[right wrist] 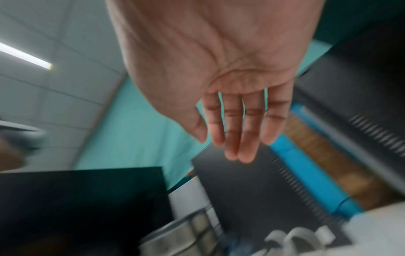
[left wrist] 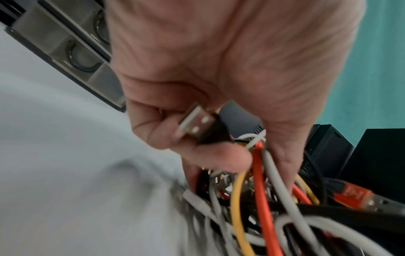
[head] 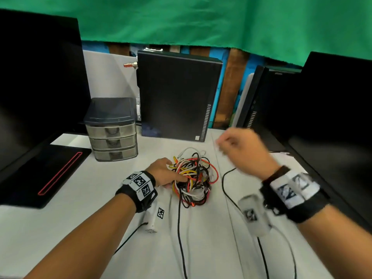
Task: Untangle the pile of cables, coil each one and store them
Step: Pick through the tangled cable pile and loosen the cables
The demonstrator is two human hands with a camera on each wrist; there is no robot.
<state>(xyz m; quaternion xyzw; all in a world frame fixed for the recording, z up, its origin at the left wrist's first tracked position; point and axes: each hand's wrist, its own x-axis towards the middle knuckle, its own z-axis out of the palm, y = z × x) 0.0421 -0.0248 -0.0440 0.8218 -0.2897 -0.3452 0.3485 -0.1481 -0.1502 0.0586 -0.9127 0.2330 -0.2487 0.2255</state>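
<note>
Metal-tipped USB plug (left wrist: pixel 198 125) pinched by left hand (left wrist: pixel 219 72)

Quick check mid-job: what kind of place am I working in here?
Probably an office or computer workstation desk: an upright black desktop computer case, dark monitors on both sides, and a small grey three-drawer plastic organizer beside the tangled cable pile.

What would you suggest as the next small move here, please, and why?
Probably draw the black USB plug gently out of the tangled pile: the left hand already pinches it, while the right hand is raised with nothing in it, free to hold the pile down.
</note>
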